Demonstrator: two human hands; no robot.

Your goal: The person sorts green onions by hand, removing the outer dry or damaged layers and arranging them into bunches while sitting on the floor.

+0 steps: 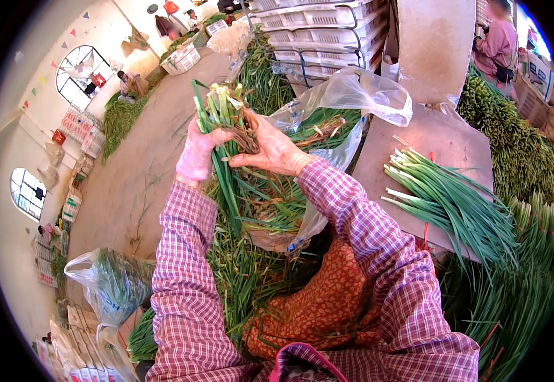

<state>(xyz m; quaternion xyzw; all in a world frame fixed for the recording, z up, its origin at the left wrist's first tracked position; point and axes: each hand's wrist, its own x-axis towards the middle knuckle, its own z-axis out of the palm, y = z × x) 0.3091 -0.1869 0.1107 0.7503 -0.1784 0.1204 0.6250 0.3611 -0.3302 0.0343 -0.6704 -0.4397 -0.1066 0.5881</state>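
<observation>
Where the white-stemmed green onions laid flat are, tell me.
In the head view, right of centre, the green onions lie mostly on the brown board, right of the right forearm.

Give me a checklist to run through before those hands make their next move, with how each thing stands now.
1. Left hand closed around the green stalks: ok.
2. Right hand on the same bunch: ok.
3. Held bunch all green: not ok; brown leaves hang among it.
4. Stalks on the board lying roughly side by side, pale ends together: ok; see the pile.
5. Held bunch sound underneath: cannot tell; hidden.
</observation>
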